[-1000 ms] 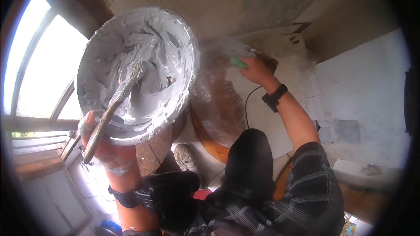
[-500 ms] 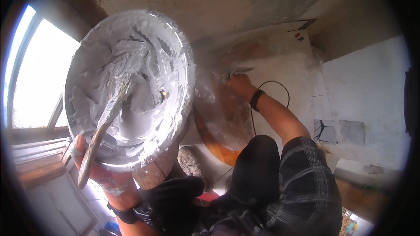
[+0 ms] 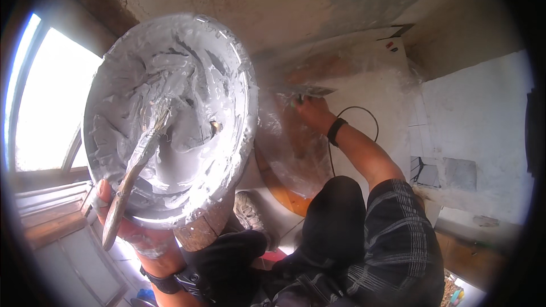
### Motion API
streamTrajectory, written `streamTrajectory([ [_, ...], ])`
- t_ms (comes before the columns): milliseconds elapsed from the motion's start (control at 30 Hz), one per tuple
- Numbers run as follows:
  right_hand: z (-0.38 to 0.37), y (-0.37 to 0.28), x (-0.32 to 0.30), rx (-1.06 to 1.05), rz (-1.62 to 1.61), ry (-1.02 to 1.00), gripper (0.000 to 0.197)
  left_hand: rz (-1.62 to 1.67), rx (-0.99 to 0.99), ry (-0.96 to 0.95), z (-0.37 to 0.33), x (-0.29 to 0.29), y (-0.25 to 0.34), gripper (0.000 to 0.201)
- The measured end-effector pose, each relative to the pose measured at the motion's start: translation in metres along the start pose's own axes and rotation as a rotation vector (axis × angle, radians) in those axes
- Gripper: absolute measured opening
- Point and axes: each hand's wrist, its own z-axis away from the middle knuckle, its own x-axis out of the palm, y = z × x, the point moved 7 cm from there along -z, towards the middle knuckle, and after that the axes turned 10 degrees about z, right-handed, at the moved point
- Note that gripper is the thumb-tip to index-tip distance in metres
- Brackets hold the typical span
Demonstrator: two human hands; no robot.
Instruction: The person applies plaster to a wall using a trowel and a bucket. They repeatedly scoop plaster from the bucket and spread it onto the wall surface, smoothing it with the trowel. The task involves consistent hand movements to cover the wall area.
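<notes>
My left hand point(image 3: 149, 237) grips the lower left rim of a round basin point(image 3: 248, 102), its thumb over the edge. Thick grey-white plaster point(image 3: 182, 159) coats the basin inside. A paintbrush point(image 3: 132, 177) lies in it, bristles sunk in the plaster and wooden handle sticking out over the rim beside my thumb. Ahead and to the right, my right hand point(image 3: 314, 112) is closed round the handle of a flat-bladed scraper point(image 3: 317, 90). A bit of green shows at its fingers. The blade is close to the pale, stained surface; whether it touches is unclear.
Clear plastic sheeting point(image 3: 290, 159) hangs over an orange-brown rounded thing point(image 3: 287, 196) below my right hand. A thin black cable point(image 3: 364, 109) loops beside my wrist. A wooden block point(image 3: 203, 228) shows under the basin. A bright window point(image 3: 54, 102) is on the left.
The basin has shifted very slightly right and its contents look the same. My right hand has turned a little, and more of the scraper's blade shows.
</notes>
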Motion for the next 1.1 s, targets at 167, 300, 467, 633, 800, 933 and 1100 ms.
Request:
streamTrajectory([
  [167, -0.006, 0.000, 0.006, 0.004, -0.061, -0.115, 0.045, 0.014, -0.088, -0.039, -0.002, 0.005, -0.004, 0.047],
  [300, -0.009, 0.000, 0.009, -0.026, -0.016, 0.001, 0.040, -0.038, -0.003, -0.006, -0.001, 0.006, 0.001, 0.047],
  [467, -0.014, 0.001, 0.027, -0.032, 0.006, 0.032, 0.038, -0.012, -0.053, 0.008, -0.003, 0.005, -0.002, 0.047],
  [633, -0.017, -0.004, 0.014, -0.033, 0.035, -0.015, 0.038, -0.006, -0.019, 0.049, 0.000, 0.003, 0.001, 0.047],
  [800, -0.010, 0.001, 0.004, 0.023, 0.037, 0.120, 0.043, -0.073, 0.063, 0.054, -0.003, 0.001, 0.005, 0.047],
  [933, 0.002, 0.009, -0.032, 0.081, -0.024, 0.141, 0.048, -0.019, 0.081, 0.021, -0.003, 0.004, -0.001, 0.048],
  [1100, 0.020, 0.032, -0.055, 0.117, -0.096, 0.244, 0.049, 0.068, -0.019, 0.031, -0.007, 0.005, -0.011, 0.051],
])
